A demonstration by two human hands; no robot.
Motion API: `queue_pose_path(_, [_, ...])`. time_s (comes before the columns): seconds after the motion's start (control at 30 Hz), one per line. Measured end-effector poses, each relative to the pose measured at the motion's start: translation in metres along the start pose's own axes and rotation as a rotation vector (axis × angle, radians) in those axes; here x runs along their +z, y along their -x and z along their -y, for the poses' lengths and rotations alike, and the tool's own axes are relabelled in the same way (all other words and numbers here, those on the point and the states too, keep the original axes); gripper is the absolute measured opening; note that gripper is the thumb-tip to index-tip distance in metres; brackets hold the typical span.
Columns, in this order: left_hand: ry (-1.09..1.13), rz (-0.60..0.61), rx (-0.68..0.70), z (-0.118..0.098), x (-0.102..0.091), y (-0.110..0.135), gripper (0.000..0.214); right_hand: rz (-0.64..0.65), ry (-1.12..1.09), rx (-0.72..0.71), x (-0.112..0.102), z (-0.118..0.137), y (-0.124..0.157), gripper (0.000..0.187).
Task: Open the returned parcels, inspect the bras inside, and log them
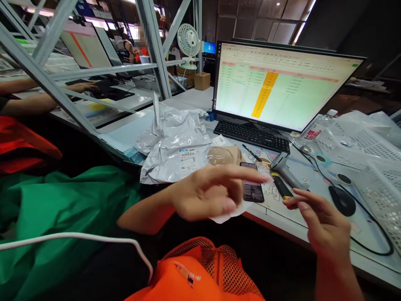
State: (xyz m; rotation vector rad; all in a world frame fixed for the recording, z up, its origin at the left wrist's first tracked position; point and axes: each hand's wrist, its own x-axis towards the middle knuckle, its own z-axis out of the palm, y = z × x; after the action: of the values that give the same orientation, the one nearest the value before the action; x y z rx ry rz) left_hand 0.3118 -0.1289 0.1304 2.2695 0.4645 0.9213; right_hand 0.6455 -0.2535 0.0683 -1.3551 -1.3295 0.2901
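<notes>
My left hand [209,194] is over the desk's front edge, its index finger stretched to the right and the other fingers curled. A piece of white paper [230,216] shows behind and below it, seemingly in the curled fingers. A phone [253,190] lies just beyond that hand. My right hand [326,223] is open, thumb and fingers apart. Its fingertips are close to the end of a black-and-yellow handle [281,186]; whether they touch, I cannot tell. Beside the handle lies a grey barcode scanner [288,172].
White plastic mailing bags [177,144] are piled at left. Behind stand a monitor [282,88] and keyboard [250,136]. A mouse [342,200], its cable and white perforated baskets [382,184] occupy the right. A metal frame [153,50] rises at left; another person's hand [81,87] is beyond it.
</notes>
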Motion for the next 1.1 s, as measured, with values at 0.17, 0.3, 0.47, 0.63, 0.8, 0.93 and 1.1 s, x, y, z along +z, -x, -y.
queue_pose_path(0.17, [-0.238,-0.216,-0.136,0.086,0.014,0.047,0.025,0.082,0.194,0.207,0.014,-0.049,-0.001,0.045])
queue_pose_path(0.3, [-0.282,-0.327,-0.261,0.118,0.030,0.101,0.021,0.181,0.513,0.280,0.056,-0.060,-0.015,0.082])
queue_pose_path(0.47, [-0.227,-0.326,-0.211,0.112,0.053,0.105,0.018,0.369,0.895,0.278,0.106,-0.050,-0.029,0.099])
queue_pose_path(0.63, [-0.166,-0.306,-0.148,0.103,0.061,0.090,0.018,0.430,0.748,0.232,0.095,-0.052,-0.026,0.087])
queue_pose_path(0.8, [-0.132,-0.309,-0.108,0.105,0.064,0.088,0.018,0.426,0.570,0.149,0.072,-0.068,-0.018,0.078])
queue_pose_path(0.93, [-0.118,-0.323,-0.119,0.107,0.066,0.088,0.018,0.337,0.650,0.135,0.080,-0.072,-0.018,0.069])
queue_pose_path(1.1, [-0.124,-0.354,-0.104,0.105,0.062,0.092,0.017,0.309,0.772,0.274,0.102,-0.059,-0.033,0.073])
